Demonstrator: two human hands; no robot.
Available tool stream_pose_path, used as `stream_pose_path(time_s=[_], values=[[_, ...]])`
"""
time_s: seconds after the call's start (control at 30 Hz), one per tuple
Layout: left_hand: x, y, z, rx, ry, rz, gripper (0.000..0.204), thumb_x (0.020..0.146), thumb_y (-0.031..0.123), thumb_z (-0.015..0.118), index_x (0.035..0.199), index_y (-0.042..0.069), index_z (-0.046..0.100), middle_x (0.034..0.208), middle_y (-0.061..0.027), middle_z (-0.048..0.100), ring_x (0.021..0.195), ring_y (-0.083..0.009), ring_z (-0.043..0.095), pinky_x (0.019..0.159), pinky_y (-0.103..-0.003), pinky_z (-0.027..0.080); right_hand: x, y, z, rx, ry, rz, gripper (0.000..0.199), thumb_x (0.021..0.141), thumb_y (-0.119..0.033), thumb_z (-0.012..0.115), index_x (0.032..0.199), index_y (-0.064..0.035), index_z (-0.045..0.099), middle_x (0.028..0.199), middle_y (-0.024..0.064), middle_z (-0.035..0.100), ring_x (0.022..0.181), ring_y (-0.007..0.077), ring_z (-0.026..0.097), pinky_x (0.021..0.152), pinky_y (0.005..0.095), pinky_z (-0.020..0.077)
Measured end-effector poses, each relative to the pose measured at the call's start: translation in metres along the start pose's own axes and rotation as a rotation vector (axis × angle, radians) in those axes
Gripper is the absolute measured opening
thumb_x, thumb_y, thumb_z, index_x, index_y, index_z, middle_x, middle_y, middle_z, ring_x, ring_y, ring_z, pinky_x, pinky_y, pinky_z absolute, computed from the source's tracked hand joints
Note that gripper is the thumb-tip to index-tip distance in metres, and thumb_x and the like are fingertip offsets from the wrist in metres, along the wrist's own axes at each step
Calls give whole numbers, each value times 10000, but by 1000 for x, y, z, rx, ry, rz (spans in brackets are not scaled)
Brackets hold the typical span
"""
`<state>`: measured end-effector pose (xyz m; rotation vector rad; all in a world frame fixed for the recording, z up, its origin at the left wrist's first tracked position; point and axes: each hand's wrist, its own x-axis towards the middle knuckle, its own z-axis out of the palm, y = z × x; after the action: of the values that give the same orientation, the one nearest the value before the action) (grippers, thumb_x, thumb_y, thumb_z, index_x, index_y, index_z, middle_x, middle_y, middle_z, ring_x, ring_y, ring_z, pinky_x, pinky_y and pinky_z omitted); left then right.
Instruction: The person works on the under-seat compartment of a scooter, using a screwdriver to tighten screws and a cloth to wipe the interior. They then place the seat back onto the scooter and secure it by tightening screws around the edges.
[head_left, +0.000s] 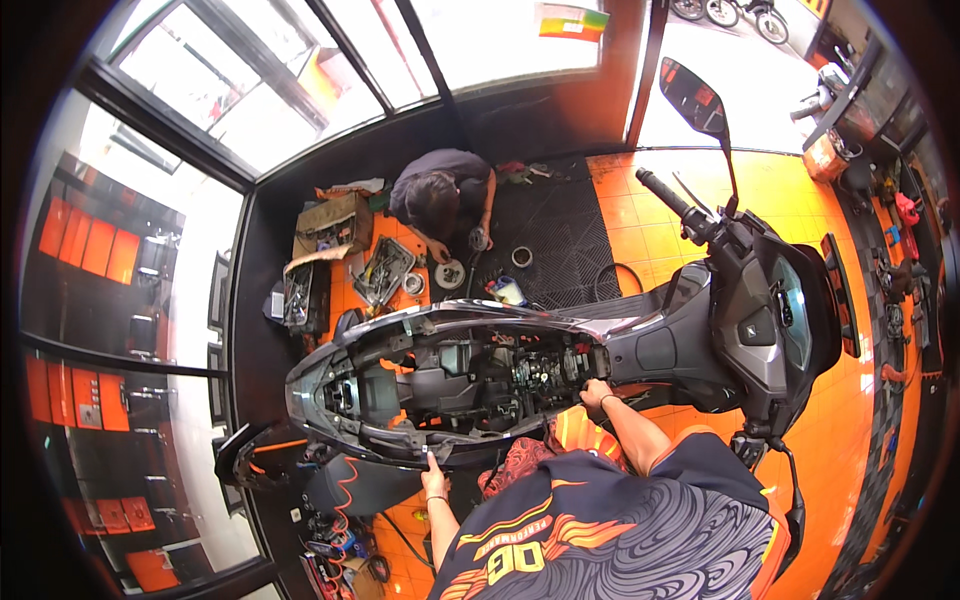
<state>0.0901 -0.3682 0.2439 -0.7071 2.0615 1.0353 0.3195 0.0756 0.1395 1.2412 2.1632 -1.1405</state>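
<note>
A grey-and-black scooter (690,335) stands across the view, its seat off and its inner frame and engine bay (540,372) uncovered. My left hand (433,478) is at the near rim of the rear side panel (465,455), thumb up against the edge and fingers closed around it, partly hidden. Farther right, my right hand (596,393) reaches the front near corner of the opening. Its fingers are curled in, and what they hold is too small to make out.
Across the scooter, a co-worker (440,195) crouches over parts on a black mat (560,230). A metal tray (384,272) and a cardboard box (335,225) with parts sit nearby. An orange coiled hose (345,485) hangs behind my left arm. Handlebar and mirror (693,97) project at right.
</note>
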Motion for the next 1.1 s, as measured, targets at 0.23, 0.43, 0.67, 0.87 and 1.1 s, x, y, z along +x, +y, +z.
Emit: stream_pose_path(time_s=[0.23,0.43,0.67,0.87,1.1], values=[[-13,8,10,-115,44,85,699,927,615,603,1204,-26,621,1030,-131,678,809,-266,670,687,-488,573,64,-32,-9,66,-46,5,345,851,-257,677,1065,9,718,993,186,745,824,262,747,808,415,587],[-36,17,11,-89,116,-20,932,836,638,699,1371,-98,499,1410,-227,501,1253,-398,541,966,-662,473,157,-91,-110,452,96,-121,333,911,-128,631,1196,39,587,746,134,658,510,213,609,405,346,475],[-21,17,8,-219,180,-124,1017,706,558,858,1363,-123,485,1401,-239,521,1228,-411,556,967,-706,438,179,-215,-240,250,208,-306,723,919,-146,605,1568,-107,288,868,99,677,563,142,589,444,302,473],[-45,31,21,303,582,107,815,708,682,776,925,-103,738,997,-272,724,987,-403,697,891,-513,531,163,-277,-291,-39,180,-251,619,845,-190,593,1422,2,482,1379,235,572,1320,364,524,1086,435,462],[-77,50,23,622,519,134,897,793,754,604,1029,-105,715,1088,-331,679,1073,-469,651,929,-530,514,151,-314,-310,-76,154,-114,616,900,-60,467,1506,-45,353,941,195,748,724,290,743,617,405,618]])
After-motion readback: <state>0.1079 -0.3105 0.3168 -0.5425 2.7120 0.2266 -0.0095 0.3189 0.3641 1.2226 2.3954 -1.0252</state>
